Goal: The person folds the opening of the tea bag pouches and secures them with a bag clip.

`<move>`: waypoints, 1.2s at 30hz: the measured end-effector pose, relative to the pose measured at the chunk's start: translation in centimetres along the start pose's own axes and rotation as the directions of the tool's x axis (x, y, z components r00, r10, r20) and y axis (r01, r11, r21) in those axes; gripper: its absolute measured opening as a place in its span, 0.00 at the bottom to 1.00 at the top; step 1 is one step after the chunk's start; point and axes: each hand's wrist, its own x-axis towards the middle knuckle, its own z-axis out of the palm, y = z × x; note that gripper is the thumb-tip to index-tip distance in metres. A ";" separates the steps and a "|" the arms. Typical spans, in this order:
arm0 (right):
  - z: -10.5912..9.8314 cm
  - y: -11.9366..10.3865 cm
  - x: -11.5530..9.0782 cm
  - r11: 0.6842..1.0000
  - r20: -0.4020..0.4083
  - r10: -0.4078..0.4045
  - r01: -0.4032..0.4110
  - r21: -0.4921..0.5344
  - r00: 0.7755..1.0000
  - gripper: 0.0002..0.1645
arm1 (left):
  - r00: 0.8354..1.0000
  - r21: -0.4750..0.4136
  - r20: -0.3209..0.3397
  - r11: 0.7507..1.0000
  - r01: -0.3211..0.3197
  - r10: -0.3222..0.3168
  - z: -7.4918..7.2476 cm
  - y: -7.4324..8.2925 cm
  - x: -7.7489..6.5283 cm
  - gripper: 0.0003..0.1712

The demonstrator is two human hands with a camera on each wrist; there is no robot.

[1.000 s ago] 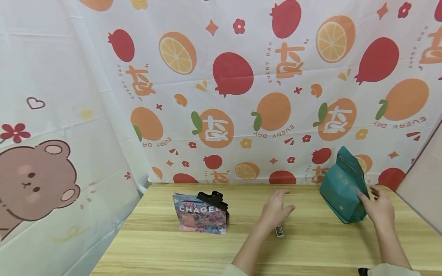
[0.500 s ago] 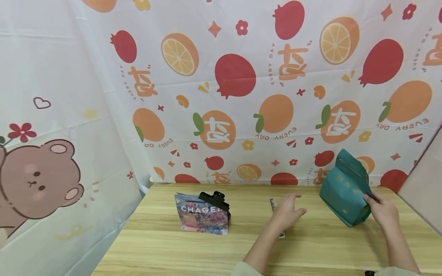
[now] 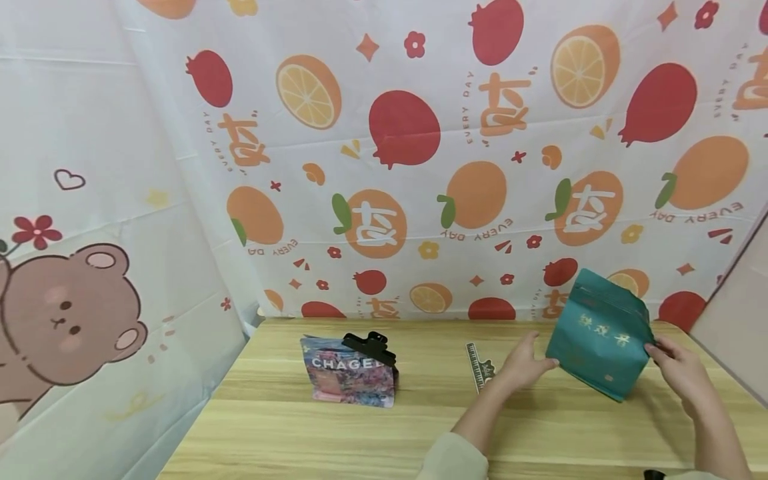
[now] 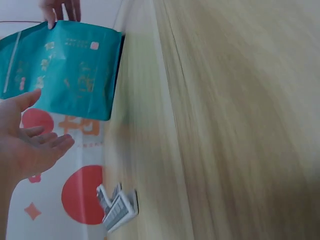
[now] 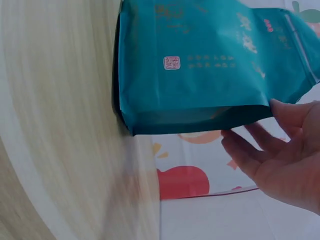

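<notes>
In the head view, the teal pouch [image 3: 600,343], lettered 铁观音, tilts at the table's [image 3: 270,433] right side, its edge pinched by the right hand [image 3: 684,373]; the clipped bag [image 3: 351,383] reads "CHAGE", the backdrop [image 3: 420,180] "EVERY DAY". In the left wrist view, the left hand [image 4: 25,147] spreads wide, holding nothing, near the pouch. In the right wrist view, 1 square seal [image 5: 171,62] sits beside blurred print.

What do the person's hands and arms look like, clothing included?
Both the left hand and right hand are gloveless. Pale greenish-beige sleeves end short of the hands; a small black object, too cropped to identify, shows beside the right cuff.
</notes>
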 end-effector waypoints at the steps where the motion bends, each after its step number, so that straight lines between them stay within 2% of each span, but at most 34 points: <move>1: 0.0 0.1 0.0 1.000 -0.010 -0.009 0.009 -0.002 1.000 0.36 | 1.000 -0.014 0.002 1.000 0.007 -0.007 0.3 0.1 0.1 0.34; 7: -0.1 0.4 0.0 0.996 0.002 -0.010 0.010 0.089 1.000 0.37 | 1.000 -0.060 0.012 0.998 0.025 -0.025 1.4 0.3 0.2 0.37; 14: 0.2 1.1 0.2 0.973 0.015 -0.069 0.064 0.223 0.998 0.35 | 0.996 -0.114 0.054 0.991 -0.066 0.072 2.0 -0.1 0.0 0.39; 19: 0.8 1.4 0.6 0.948 -0.010 -0.136 0.134 0.287 0.991 0.31 | 0.994 -0.086 0.090 0.995 -0.059 0.067 2.3 -0.1 -0.2 0.42; 22: 1.0 1.4 0.6 0.957 0.052 -0.126 0.107 0.271 0.991 0.36 | 0.995 -0.091 0.091 0.995 -0.042 0.050 2.4 0.0 -0.2 0.41; 26: 1.4 1.1 0.5 0.962 0.187 -0.069 0.015 0.273 0.980 0.42 | 0.997 -0.082 0.082 0.997 0.010 -0.004 2.6 0.2 -0.3 0.39; 28: 1.6 0.8 0.5 0.955 0.228 -0.045 -0.026 0.297 0.973 0.43 | 0.996 -0.072 0.081 0.997 0.035 -0.029 2.7 0.3 -0.4 0.39; 36: 2.1 0.1 0.7 0.926 0.247 -0.015 -0.080 0.368 0.969 0.44 | 0.995 -0.051 0.093 0.998 0.040 -0.036 2.6 0.4 -1.0 0.38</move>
